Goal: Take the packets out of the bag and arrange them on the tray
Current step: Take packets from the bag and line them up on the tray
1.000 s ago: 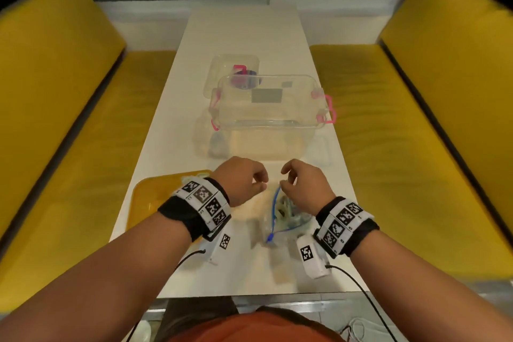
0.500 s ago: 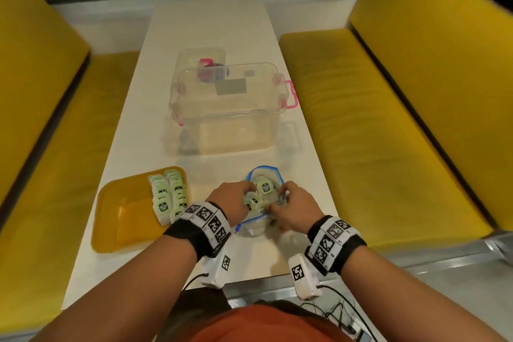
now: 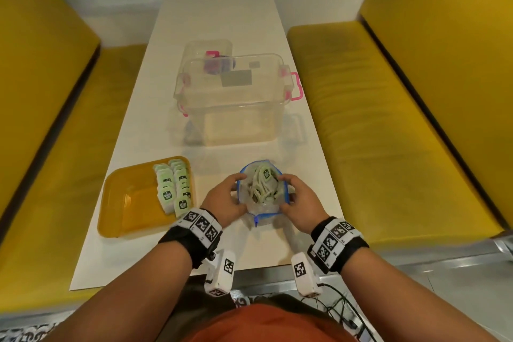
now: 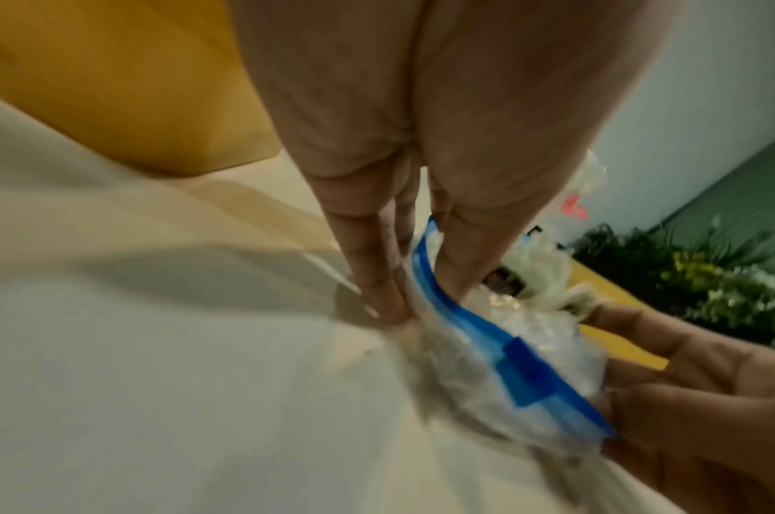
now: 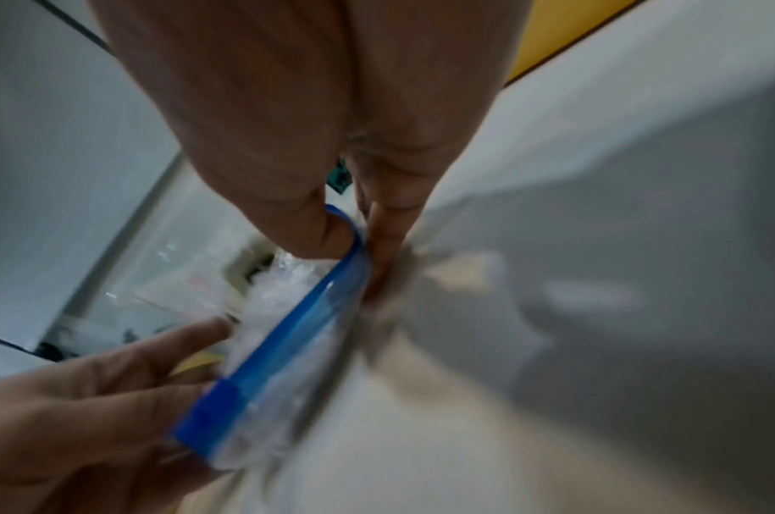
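Observation:
A clear zip bag (image 3: 261, 203) with a blue rim stands open on the white table, with several pale green packets (image 3: 262, 183) inside. My left hand (image 3: 226, 198) pinches the bag's left rim, thumb inside and fingers (image 4: 378, 278) outside. My right hand (image 3: 298, 200) pinches the right rim (image 5: 328, 299) the same way. The blue zip slider (image 4: 526, 375) points toward me. To the left lies a yellow tray (image 3: 125, 203) with two rows of green packets (image 3: 173, 186) along its right side.
A clear storage box (image 3: 236, 103) with pink latches stands further back on the table, its lid (image 3: 208, 50) behind it. Yellow benches (image 3: 388, 119) flank the table on both sides. Cables hang near the table's front edge.
Both hands have spread the bag's mouth wide open. The bag now stands with its packets in plain sight; a second ago it lay flat under my right hand. The camera has tilted down.

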`<state>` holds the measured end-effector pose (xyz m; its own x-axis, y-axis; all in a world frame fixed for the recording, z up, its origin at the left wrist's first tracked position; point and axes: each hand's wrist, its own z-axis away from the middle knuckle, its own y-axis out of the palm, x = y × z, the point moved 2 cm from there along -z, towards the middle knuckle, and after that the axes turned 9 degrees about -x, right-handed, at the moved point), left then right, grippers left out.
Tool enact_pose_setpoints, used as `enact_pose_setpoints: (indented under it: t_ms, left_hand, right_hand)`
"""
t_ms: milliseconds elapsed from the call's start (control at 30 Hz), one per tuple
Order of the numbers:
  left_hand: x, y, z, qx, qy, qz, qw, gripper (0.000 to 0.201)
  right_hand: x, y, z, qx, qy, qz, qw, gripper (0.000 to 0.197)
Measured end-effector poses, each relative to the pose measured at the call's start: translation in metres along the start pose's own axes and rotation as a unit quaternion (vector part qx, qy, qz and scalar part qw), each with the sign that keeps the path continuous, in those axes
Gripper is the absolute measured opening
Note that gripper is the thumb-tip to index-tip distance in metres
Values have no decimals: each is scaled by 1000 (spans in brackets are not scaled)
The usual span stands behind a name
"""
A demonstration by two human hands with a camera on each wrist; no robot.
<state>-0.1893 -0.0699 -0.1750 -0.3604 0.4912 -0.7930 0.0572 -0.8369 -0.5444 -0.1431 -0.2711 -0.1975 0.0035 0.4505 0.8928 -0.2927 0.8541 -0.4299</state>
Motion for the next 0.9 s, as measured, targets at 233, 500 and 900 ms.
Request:
enact_pose_setpoints:
  t_ms: [233, 500, 900]
  left_hand:
    - [0, 5, -5, -28, 5, -202, 979, 70]
    - [-39, -12, -6, -44, 90, -294, 950, 27]
    - [-70, -5, -18, 42, 200, -423, 883, 18]
  right_hand:
    - [-3, 3, 2, 2, -23, 115, 993, 56]
    - [18, -9, -6, -56, -85, 182, 978, 53]
    - [34, -7, -10, 10, -165, 295, 941, 21]
